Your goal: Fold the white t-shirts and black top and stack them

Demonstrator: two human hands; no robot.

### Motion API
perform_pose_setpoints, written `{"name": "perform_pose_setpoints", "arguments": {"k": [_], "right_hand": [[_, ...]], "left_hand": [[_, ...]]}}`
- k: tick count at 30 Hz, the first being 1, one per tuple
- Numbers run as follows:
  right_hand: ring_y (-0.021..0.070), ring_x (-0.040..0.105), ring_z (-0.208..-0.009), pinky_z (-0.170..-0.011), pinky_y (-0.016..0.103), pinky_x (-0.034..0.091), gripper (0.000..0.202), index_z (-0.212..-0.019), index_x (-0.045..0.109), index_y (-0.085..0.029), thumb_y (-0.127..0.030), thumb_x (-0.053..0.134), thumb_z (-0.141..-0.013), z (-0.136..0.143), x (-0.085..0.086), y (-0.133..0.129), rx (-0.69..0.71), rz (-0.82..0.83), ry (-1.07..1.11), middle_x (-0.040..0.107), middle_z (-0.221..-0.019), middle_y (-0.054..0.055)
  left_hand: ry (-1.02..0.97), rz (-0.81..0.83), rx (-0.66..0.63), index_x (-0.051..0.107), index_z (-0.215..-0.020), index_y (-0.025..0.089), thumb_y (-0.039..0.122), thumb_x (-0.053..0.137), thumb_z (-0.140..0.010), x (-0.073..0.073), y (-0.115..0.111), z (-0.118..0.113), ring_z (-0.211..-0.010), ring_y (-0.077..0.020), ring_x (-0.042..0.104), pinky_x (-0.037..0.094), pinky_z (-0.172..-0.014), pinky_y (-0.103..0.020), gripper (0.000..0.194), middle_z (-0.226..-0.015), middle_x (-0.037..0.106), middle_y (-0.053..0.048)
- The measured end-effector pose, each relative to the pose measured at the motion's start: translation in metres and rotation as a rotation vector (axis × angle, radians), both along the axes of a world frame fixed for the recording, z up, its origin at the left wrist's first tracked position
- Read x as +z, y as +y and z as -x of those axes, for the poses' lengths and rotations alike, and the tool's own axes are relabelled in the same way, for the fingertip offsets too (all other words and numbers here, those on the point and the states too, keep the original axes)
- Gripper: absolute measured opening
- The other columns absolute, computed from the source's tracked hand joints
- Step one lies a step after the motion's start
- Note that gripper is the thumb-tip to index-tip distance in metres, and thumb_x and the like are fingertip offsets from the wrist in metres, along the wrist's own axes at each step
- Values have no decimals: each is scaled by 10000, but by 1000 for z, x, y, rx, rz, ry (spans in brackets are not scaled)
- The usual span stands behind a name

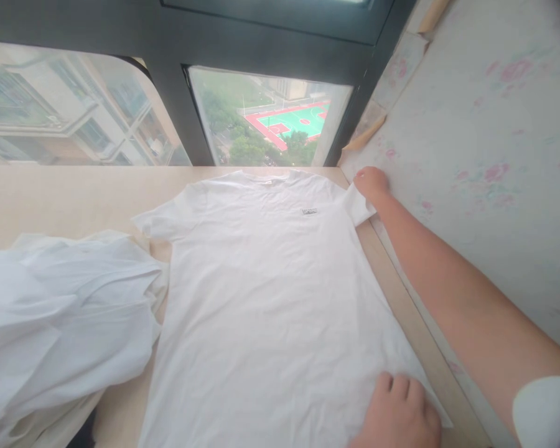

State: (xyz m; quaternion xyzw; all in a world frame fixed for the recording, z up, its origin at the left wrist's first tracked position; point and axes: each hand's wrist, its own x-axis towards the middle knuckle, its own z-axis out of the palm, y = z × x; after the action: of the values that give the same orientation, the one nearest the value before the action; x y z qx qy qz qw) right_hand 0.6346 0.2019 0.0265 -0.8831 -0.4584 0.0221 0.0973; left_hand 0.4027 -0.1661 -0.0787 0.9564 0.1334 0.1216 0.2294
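A white short-sleeved T-shirt [270, 280] lies spread out, front side up, its collar towards the window and a small dark print on the chest. My right hand [372, 182] is closed on the edge of the sleeve at the right, by the wall. Lower down, my left hand [396, 410] rests on the shirt's right side with its fingers curled into the cloth; the fingertips are hidden. Light wrinkles run across the shirt body, and its bottom part runs out of view.
A loose heap of white and cream clothes [65, 323] lies left of the shirt on the beige surface [74, 193]. Behind stands a dark window frame [261, 50], with a sports court outside. Flowered wallpaper [494, 143], peeling at its edge, covers the wall at right.
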Motion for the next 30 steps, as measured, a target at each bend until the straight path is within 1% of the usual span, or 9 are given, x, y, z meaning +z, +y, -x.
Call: {"name": "perform_pose_setpoints", "arguments": {"k": [7, 11, 13, 15, 17, 20, 23, 26, 30], "right_hand": [[314, 538, -1117, -958, 416, 390, 341, -1202, 566, -24, -188, 538, -904, 11, 4, -7, 15, -46, -102, 579, -1140, 212], [294, 558, -1074, -935, 419, 416, 378, -1297, 506, -53, -142, 466, -932, 57, 15, -4, 227, -57, -191, 521, -1233, 224], [276, 567, -1064, -922, 407, 429, 458, -1378, 458, -117, -118, 470, -921, 91, 16, -4, 388, 24, -193, 510, -1283, 201], [264, 582, -1030, -894, 391, 442, 496, -1410, 445, -183, -146, 488, -918, 119, 15, -6, 541, 146, -158, 568, -1230, 158], [263, 595, -997, -867, 382, 450, 459, -1402, 466, -217, -211, 462, -943, 132, 13, -11, 595, 159, -132, 631, -1119, 126], [262, 602, -1008, -864, 376, 450, 388, -1326, 550, -224, -241, 401, -968, 121, 5, -20, 481, 20, -121, 662, -1072, 110], [257, 588, -1068, -893, 364, 455, 337, -1215, 642, -198, -242, 475, -925, 92, -10, -30, 384, 24, -92, 648, -1162, 113], [235, 581, -1085, -928, 339, 458, 331, -1172, 676, -169, -248, 558, -872, 72, -30, -42, 423, 31, -38, 622, -1220, 124], [170, 618, -929, -894, 294, 469, 248, -1050, 718, -187, -263, 583, -856, 59, -43, -48, 421, -16, 131, 670, -1103, 80]], "left_hand": [[31, 35, 79, 622, -714, 160, 223, 563, -871, -1, -5, -5, -706, -194, 468, 285, -596, -342, 179, -699, 516, -70], [46, 37, 82, 624, -688, 158, 223, 568, -872, 7, -4, -6, -685, -192, 460, 272, -589, -334, 203, -674, 521, -69], [28, 30, 75, 630, -706, 156, 224, 563, -881, 9, -3, -3, -691, -194, 462, 271, -594, -330, 199, -675, 524, -69], [14, 29, 72, 633, -719, 156, 226, 554, -894, 9, -2, -1, -692, -193, 464, 269, -596, -326, 204, -674, 526, -67], [22, 41, 84, 622, -696, 159, 224, 552, -897, 8, -3, -1, -673, -192, 462, 261, -585, -326, 223, -655, 518, -61], [41, 62, 117, 592, -636, 165, 229, 565, -886, 3, -6, -2, -634, -190, 454, 242, -560, -330, 260, -622, 502, -54], [-8, 39, 121, 586, -632, 169, 242, 542, -904, 1, -9, -2, -635, -194, 459, 247, -563, -331, 286, -630, 500, -54], [-22, 30, 103, 608, -669, 163, 224, 515, -910, 2, -8, 0, -630, -191, 453, 258, -572, -324, 265, -624, 495, -57], [3, 38, 50, 643, -752, 151, 198, 512, -883, 3, -11, -6, -594, -187, 442, 253, -557, -309, 192, -605, 502, -63]]}}
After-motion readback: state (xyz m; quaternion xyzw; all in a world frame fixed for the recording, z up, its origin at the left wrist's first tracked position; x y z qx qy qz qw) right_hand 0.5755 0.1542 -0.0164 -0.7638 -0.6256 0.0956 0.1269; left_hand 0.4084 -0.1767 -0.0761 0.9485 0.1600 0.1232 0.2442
